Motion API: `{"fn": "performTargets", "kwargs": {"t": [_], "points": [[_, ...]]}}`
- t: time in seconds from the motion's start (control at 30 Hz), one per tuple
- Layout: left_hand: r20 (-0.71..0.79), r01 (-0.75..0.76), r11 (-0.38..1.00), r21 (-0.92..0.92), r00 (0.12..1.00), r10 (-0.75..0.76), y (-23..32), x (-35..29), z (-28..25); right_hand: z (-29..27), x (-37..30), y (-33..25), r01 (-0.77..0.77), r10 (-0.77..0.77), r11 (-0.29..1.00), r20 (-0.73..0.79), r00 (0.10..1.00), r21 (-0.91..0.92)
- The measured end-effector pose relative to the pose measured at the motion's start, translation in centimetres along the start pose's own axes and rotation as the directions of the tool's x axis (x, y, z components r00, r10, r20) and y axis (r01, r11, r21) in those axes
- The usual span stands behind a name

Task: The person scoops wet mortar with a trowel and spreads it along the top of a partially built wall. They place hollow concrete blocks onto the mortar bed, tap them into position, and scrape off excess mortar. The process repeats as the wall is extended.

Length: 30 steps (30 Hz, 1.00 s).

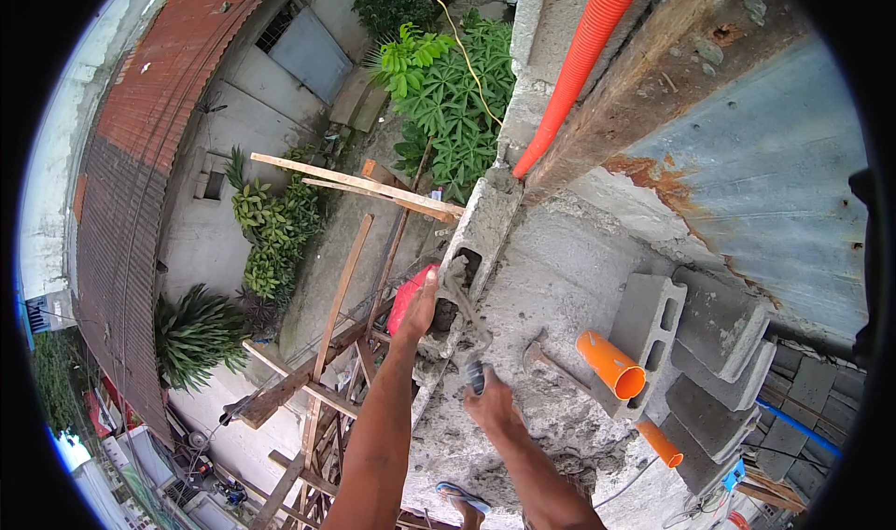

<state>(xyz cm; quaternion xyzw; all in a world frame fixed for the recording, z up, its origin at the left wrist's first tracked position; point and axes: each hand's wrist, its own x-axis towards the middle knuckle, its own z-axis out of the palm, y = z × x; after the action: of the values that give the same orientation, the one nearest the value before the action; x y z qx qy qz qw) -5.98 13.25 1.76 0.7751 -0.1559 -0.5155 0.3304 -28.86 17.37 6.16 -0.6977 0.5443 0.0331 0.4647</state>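
My right hand (493,409) gripping a dark-handled trowel (476,373) at hollow blocks (486,216), my left hand (422,308) beside something red (404,300), its hold unclear from here.

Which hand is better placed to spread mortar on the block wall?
Probably the right hand: it grips the trowel, which reaches over the block wall. The left hand seems toolless.

One left hand (417,308) and one right hand (491,405), two in all; one trowel (476,377); one hammer (538,351); two orange pipes (611,365), one thick, one thin; one blue pipe (803,427); one ribbed red hose (583,73); one yellow cord (457,39); one blue sandal (477,503); at least four loose grey blocks (644,317), their overlap hiding the exact count
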Motion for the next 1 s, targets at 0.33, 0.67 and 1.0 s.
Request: {"fn": "performTargets", "kwargs": {"t": [0.33, 0.67, 1.0], "points": [[0.038, 0.019, 0.996, -0.085, 0.999, -0.016, -1.7, -1.2, -0.8, -1.8, 7.1, -1.6, 0.04, -0.056, 0.994, -0.157, 0.986, -0.102], [-0.122, -0.059, 0.973, 0.225, 0.989, 0.088, -6.6, -6.3, 2.7, 1.2, -12.6, 8.4, 0.271, -0.267, 0.963, -0.129, 0.955, 0.01], [0.415, -0.158, 0.985, 0.072, 0.902, 0.114, -21.5, -31.9, 16.0, -4.3, -36.1, 34.2, -0.815, 0.814, 0.576, -0.137, 0.564, 0.067]]}}
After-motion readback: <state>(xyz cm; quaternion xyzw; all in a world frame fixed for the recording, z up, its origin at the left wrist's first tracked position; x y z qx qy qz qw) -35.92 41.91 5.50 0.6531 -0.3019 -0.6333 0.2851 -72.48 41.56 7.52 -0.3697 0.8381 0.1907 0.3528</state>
